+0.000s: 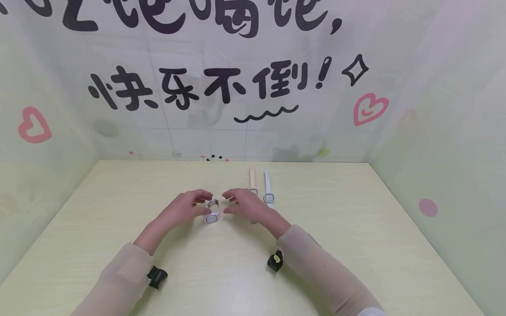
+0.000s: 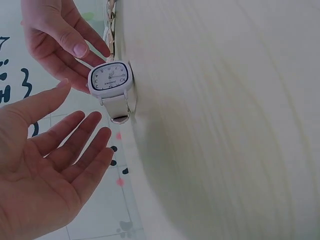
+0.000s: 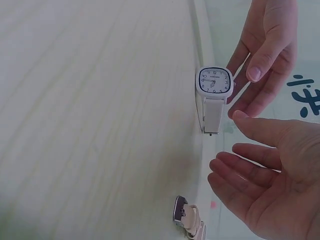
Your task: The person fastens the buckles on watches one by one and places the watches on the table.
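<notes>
A white watch (image 1: 212, 218) with a rounded-square face stands on the table, its strap closed in a loop. The left hand (image 1: 183, 207) is at its left, thumb and fingers loosely bent; its thumb overlaps the watch in the head view. On the other side, the right hand (image 1: 249, 204) faces it with relaxed, spread fingers. Both wrist views show the dial (image 2: 110, 77) between the two hands, neither gripping it. Partly behind the right hand lies a watch with a pink strap (image 1: 252, 177), and beside that a pale-strapped watch (image 1: 269, 197) laid out straight.
The pale wooden table (image 1: 336, 210) meets a printed backdrop (image 1: 189, 140) at its far edge, with more of the sheeting along both sides. Black devices sit at the left wrist (image 1: 157, 277) and right wrist (image 1: 275, 260).
</notes>
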Motion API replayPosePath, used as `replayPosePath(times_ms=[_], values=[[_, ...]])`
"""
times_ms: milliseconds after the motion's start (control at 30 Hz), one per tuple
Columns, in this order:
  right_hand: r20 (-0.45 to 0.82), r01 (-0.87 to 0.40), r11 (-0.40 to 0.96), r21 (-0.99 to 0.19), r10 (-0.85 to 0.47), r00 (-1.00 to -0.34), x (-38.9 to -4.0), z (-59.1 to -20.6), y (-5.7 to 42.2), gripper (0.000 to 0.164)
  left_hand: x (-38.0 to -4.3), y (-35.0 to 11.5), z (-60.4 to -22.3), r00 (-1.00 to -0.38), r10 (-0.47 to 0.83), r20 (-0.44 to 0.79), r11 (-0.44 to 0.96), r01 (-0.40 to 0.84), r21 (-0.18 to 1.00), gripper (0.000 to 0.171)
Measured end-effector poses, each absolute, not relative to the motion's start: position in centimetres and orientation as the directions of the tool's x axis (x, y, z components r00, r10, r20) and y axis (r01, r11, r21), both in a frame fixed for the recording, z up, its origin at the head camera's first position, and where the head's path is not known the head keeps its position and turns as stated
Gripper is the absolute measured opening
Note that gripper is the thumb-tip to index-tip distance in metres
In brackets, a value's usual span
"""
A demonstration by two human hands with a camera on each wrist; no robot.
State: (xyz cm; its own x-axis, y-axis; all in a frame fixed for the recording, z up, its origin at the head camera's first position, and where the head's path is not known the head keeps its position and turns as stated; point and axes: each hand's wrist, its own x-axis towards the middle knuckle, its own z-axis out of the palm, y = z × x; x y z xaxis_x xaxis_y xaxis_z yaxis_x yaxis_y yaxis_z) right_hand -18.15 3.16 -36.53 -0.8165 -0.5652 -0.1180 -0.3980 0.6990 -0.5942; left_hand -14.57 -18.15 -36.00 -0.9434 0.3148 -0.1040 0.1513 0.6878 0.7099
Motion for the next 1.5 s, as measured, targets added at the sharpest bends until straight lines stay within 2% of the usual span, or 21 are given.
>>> replayPosePath(times_ms=[533, 767, 1500], values=[[-0.115, -0.331, 0.695, -0.638, -0.511, -0.852, -18.9, -36.2, 4.2, 0.045, -14.4, -17.1, -35.7, -0.942, 0.33, -0.057, 0.663, 0.188, 0.724, 0.046], [-0.113, -0.337, 0.712, -0.616, -0.502, -0.857, -19.2, -35.8, 4.8, 0.044, -14.3, -16.7, -35.6, -0.941, 0.336, -0.037, 0.645, 0.201, 0.737, 0.043], [-0.087, -0.293, 0.708, -0.642, -0.446, -0.891, -20.2, -35.7, 6.7, 0.042, -14.1, -15.3, -35.2, -0.944, 0.325, -0.059, 0.632, 0.17, 0.756, 0.042]])
